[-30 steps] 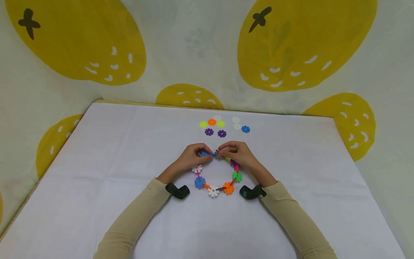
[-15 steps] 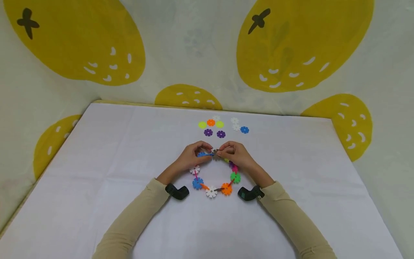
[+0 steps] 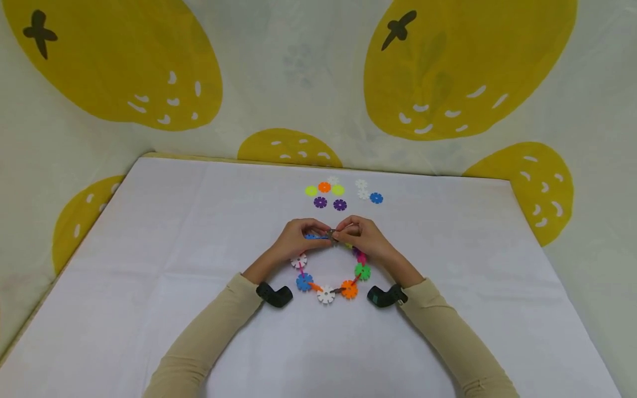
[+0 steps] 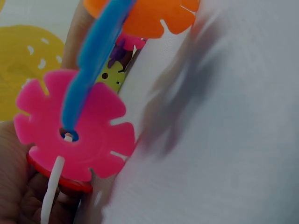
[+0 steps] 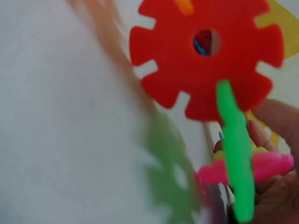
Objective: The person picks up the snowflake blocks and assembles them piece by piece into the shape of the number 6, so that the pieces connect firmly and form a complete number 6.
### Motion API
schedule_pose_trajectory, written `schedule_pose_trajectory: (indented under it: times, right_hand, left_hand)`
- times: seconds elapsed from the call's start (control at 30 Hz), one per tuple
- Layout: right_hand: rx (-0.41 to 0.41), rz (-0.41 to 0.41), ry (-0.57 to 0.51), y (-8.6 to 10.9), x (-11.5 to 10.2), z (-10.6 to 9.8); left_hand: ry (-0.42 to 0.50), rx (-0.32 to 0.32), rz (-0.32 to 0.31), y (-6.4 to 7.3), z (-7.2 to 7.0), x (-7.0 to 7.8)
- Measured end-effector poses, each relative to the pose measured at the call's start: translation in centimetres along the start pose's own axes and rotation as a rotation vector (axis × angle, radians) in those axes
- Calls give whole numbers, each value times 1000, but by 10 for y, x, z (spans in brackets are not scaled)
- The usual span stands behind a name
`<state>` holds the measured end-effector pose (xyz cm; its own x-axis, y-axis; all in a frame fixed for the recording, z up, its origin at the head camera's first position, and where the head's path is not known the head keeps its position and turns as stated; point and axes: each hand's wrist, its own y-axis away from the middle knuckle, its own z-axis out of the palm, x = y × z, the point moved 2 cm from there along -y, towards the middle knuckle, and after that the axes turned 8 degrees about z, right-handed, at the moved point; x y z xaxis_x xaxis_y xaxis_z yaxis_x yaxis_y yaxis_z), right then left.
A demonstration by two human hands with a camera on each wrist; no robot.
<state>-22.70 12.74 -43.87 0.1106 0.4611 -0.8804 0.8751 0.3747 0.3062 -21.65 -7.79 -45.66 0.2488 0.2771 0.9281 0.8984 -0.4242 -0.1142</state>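
Observation:
Notched plastic snowflake discs are joined into a ring on the table, with white, orange and green discs along its near and right sides. At its far side my left hand pinches the chain's end beside a blue disc. My right hand pinches a grey disc between thumb and fingers, right against the left fingertips. The left wrist view has a pink disc crossed by a blue one. A red disc fills the right wrist view, with a green disc edge-on below.
Beyond the hands lie loose discs: orange, purple, blue, plus several yellow and white ones. A white cloth covers the table. A wall cloth with yellow fruit prints hangs behind.
The fingertips of both hands have drawn together, and the grey disc has come left against the end at the left hand. The loose discs have stayed in place.

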Motion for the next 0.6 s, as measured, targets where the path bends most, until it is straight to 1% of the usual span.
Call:
schedule_pose_trajectory:
  times: [0.07,0.17,0.23,0.37,0.5,0.6]
  right_hand:
    - [21,-36,12,3,2,-2]
    - [75,-56,37,10,4,-6]
    - [111,-44,62,14,6,-7]
    - [153,-6,122,21,6,-10]
    - [171,-6,194,26,5,-13]
    - [165,-40,214,27,6,-14]
  left_hand:
    - [14,1,-6,0,1,0]
    - [29,-1,-9,1,1,0]
    - [30,0,-11,1,1,0]
    - [20,10,-10,0,0,-2]
    - [24,9,-4,0,0,-3]
    - [38,4,4,0,0,-4]
